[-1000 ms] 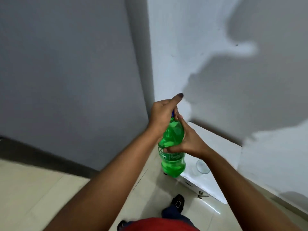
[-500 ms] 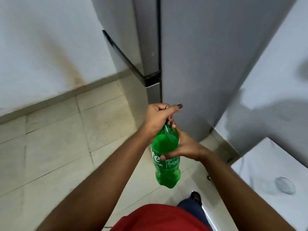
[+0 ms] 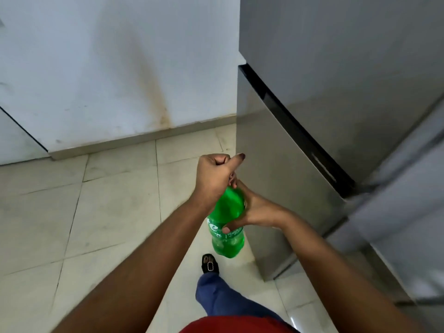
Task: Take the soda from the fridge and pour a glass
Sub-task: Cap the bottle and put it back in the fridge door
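Two hands are on the soda bottle (image 3: 225, 227), which hangs in the air at centre frame, above the tiled floor (image 3: 96, 212) and just left of the closed fridge (image 3: 324, 116). From the left, my left hand (image 3: 216, 179) is fisted over the bottle's top, fingers curled round what I take to be the cap, though the cap itself is hidden under the fist. To its right, my right hand (image 3: 254, 212) wraps the shoulder, thumb pressed on the label. The risks I see: opening it while walking could let a jostled soda foam over, and a damp bottle could slip if the right hand's hold loosens during the twist. No glass is in view. The bottle's long axis runs nearly upright, neck toward the top of the frame and base toward the sandalled foot (image 3: 210, 263) below.
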